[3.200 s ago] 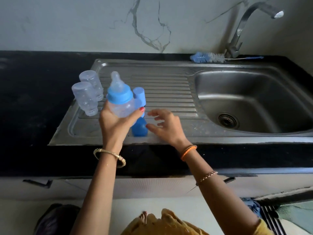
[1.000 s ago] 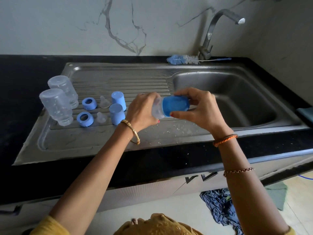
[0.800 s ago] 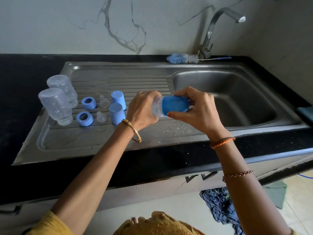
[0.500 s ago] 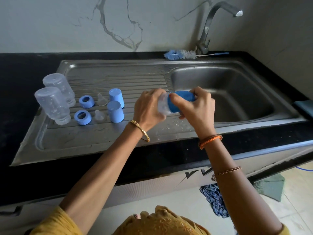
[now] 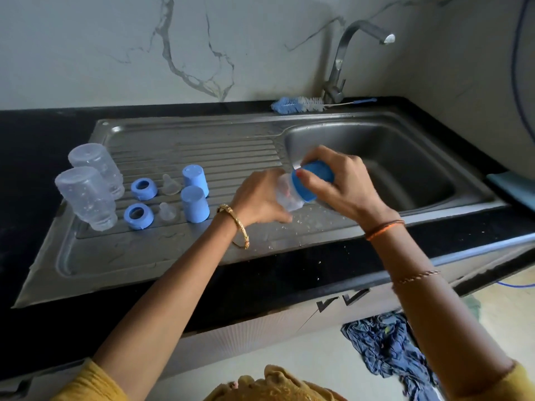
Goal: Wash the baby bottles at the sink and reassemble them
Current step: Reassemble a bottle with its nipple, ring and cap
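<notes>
Since a moment back the bottle has swung from lying level to tipping, blue end up and toward the basin, and both hands have turned with it. From the head camera: the left hand [image 5: 259, 199] wraps its fingers round the clear body of the baby bottle [image 5: 289, 195], held above the front edge of the drainboard [image 5: 202, 146], just beside the basin. The right hand [image 5: 338, 183] is curled over the blue cap [image 5: 314, 180] at the bottle's upper end, thumb and fingers gripping its rim. Water drops speckle the steel under the bottle.

Over on the left of the drainboard, two clear bottle bodies [image 5: 86, 195] stand upside down, one just behind the other. Beside them lie two blue collar rings [image 5: 139, 216], then two clear teats [image 5: 168, 212], then two blue covers [image 5: 194, 204] standing on end, all in two neat rows.

At the back, a blue and white bottle brush [image 5: 298, 104] lies on the black counter [image 5: 34, 146] at the foot of the tap [image 5: 344, 53]. The sink basin [image 5: 405, 157] sits right of the hands. A dark blue cloth [image 5: 382, 345] lies on the floor below.
</notes>
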`<action>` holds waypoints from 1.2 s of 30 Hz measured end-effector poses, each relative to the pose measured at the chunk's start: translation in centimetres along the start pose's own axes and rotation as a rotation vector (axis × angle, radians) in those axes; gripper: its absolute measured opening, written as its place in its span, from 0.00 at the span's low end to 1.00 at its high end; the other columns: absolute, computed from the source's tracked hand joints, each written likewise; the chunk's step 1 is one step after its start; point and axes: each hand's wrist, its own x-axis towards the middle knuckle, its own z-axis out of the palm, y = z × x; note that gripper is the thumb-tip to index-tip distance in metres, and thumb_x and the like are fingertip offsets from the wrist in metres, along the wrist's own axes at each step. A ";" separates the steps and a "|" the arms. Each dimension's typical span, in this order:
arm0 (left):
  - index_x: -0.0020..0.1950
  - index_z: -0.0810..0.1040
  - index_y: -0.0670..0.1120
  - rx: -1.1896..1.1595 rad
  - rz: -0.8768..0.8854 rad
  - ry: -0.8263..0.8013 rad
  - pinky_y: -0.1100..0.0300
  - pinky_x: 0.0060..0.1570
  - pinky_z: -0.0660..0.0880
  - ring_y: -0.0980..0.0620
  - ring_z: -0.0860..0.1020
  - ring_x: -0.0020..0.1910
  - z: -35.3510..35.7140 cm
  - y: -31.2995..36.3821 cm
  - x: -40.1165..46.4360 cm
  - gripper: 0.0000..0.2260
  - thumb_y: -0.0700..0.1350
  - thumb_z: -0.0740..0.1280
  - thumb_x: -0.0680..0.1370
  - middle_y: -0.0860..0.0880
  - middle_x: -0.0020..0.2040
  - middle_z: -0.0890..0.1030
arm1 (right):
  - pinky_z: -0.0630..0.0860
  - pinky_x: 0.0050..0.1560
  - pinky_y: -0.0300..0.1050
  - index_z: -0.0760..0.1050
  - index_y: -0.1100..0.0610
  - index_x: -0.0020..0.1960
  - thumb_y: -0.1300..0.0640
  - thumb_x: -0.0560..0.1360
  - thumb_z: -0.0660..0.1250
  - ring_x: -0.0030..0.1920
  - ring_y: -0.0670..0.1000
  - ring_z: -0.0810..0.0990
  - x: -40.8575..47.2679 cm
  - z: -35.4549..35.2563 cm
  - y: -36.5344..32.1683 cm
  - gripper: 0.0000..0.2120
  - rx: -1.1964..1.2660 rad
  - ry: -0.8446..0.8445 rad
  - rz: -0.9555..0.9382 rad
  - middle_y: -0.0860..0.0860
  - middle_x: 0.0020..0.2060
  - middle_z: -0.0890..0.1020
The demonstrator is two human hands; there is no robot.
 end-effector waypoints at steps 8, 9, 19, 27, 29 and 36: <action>0.43 0.71 0.48 -0.168 -0.190 0.388 0.68 0.25 0.56 0.53 0.69 0.34 2.6 1.6 -0.4 0.14 0.44 0.73 0.63 0.54 0.36 0.72 | 0.65 0.37 0.44 0.79 0.57 0.42 0.48 0.69 0.66 0.42 0.60 0.77 2.6 3.0 -2.5 0.12 -0.125 0.357 0.474 0.55 0.36 0.78; 0.43 0.71 0.48 -0.162 -0.190 0.407 0.66 0.27 0.58 0.52 0.71 0.35 3.1 1.5 -0.4 0.13 0.43 0.73 0.63 0.52 0.36 0.74 | 0.66 0.38 0.45 0.78 0.57 0.43 0.48 0.69 0.65 0.44 0.61 0.78 2.7 3.5 -2.6 0.13 -0.154 0.366 0.559 0.56 0.38 0.79; 0.49 0.78 0.46 -0.265 -0.129 0.373 0.60 0.35 0.69 0.47 0.78 0.42 3.1 -1.7 5.1 0.18 0.43 0.77 0.61 0.50 0.41 0.81 | 0.76 0.36 0.39 0.70 0.54 0.60 0.48 0.71 0.70 0.36 0.46 0.77 3.8 1.4 2.8 0.22 0.513 -0.151 0.384 0.51 0.44 0.77; 0.47 0.77 0.46 -0.477 -0.311 0.383 0.53 0.40 0.78 0.46 0.82 0.46 5.6 0.4 10.1 0.22 0.52 0.73 0.55 0.48 0.42 0.83 | 0.75 0.43 0.48 0.74 0.60 0.51 0.53 0.60 0.75 0.39 0.48 0.75 7.5 5.0 7.6 0.23 0.573 0.168 0.310 0.52 0.38 0.79; 0.46 0.76 0.49 -0.544 -0.371 0.413 0.54 0.42 0.78 0.50 0.81 0.43 6.0 0.3 11.2 0.22 0.48 0.77 0.56 0.52 0.41 0.81 | 0.76 0.45 0.48 0.74 0.58 0.51 0.52 0.60 0.79 0.40 0.49 0.77 9.4 4.5 9.4 0.24 0.471 0.034 0.302 0.50 0.40 0.79; 0.50 0.73 0.49 -0.597 -0.307 0.406 0.68 0.36 0.73 0.57 0.77 0.38 5.7 -0.4 13.5 0.26 0.40 0.80 0.57 0.56 0.41 0.78 | 0.70 0.41 0.46 0.74 0.73 0.48 0.66 0.69 0.72 0.40 0.53 0.73 12.3 3.7 12.8 0.14 0.903 -0.119 0.281 0.63 0.37 0.77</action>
